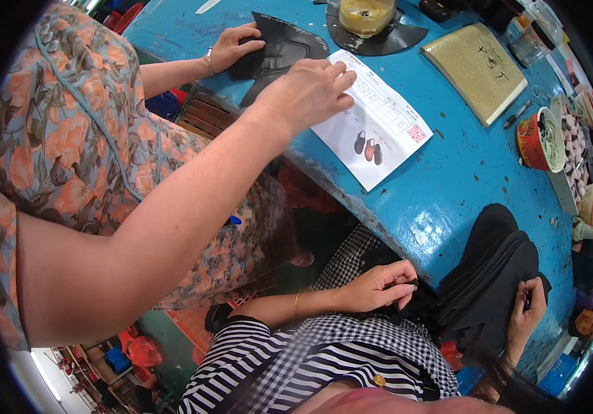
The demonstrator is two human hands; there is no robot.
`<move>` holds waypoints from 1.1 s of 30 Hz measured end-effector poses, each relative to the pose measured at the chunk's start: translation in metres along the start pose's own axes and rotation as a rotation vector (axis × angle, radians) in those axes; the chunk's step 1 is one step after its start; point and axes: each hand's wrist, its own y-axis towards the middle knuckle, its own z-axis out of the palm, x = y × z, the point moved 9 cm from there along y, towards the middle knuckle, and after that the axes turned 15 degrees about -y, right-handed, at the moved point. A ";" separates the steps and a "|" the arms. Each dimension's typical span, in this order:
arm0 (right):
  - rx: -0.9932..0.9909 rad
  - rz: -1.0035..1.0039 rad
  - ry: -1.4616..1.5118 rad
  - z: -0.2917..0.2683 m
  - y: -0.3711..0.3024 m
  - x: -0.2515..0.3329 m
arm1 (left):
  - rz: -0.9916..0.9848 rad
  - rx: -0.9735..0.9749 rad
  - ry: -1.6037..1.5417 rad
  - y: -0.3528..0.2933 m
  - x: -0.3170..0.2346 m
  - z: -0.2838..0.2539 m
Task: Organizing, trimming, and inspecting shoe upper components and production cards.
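My left hand (383, 287) is closed in front of my checked apron, with a small dark thing at its fingertips that I cannot make out. Beside the table's front edge, my right hand (527, 314) rests against a fanned stack of black sheet pieces (486, 269). Its fingers are curled round something dark, too hidden to name. Across the table corner, a co-worker's hand (310, 93) reaches over a printed paper sheet (379, 134) with shoe pictures. That person's other hand (236, 47) lies on a black shaped piece (289, 48).
The blue table (441, 186) has a worn edge. Upon it are a gold notebook (476, 72), a pen (517, 114), a red tub (539, 141) with pale string, and a yellowish container (367, 15) on another black piece. An orange crate (189, 328) stands below.
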 end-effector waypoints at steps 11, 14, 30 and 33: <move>0.011 0.016 -0.009 0.000 0.004 0.002 | -0.059 -0.006 -0.001 0.006 0.003 -0.003; 0.027 0.030 -0.016 0.000 0.004 0.002 | -0.066 -0.002 -0.006 0.008 0.003 -0.004; 0.018 0.013 -0.038 0.003 0.007 0.004 | -0.040 0.030 -0.059 0.018 0.005 -0.010; 0.028 0.028 -0.046 0.003 0.008 0.003 | 0.003 0.029 0.005 0.020 0.001 -0.011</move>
